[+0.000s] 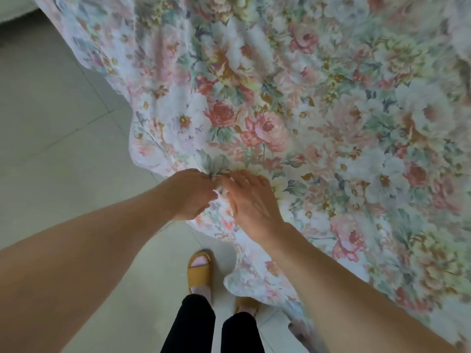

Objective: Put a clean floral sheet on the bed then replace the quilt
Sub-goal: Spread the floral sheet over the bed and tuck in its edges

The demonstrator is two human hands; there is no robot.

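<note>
Currently both hands are at the near edge of the floral sheet [293, 110], close together, nearly touching. Left hand [190, 193]: fingers curled in, pinching a fold of the fabric at the edge. Right hand [251, 200]: fingers bent down onto the same bunched spot, grip closed on the sheet too, back of hand facing up. Fingertips on both sides are partly hidden by cloth and blur, so exact finger placement is unclear.

Sheet fills the upper and right part of the view, spread out with some wrinkles, pink and red roses on a pale ground. Its left edge hangs in loose waves over the tiled floor [51, 154]; a lower flap droops near the person's feet. Can't tell what lies under the fabric.

Person stands on the floor at the sheet's edge, black trousers [188, 327], yellow slippers [200, 271]; the right slipper is partly covered by the hanging flap. Both forearms are bare and reach forward from the bottom corners.
</note>
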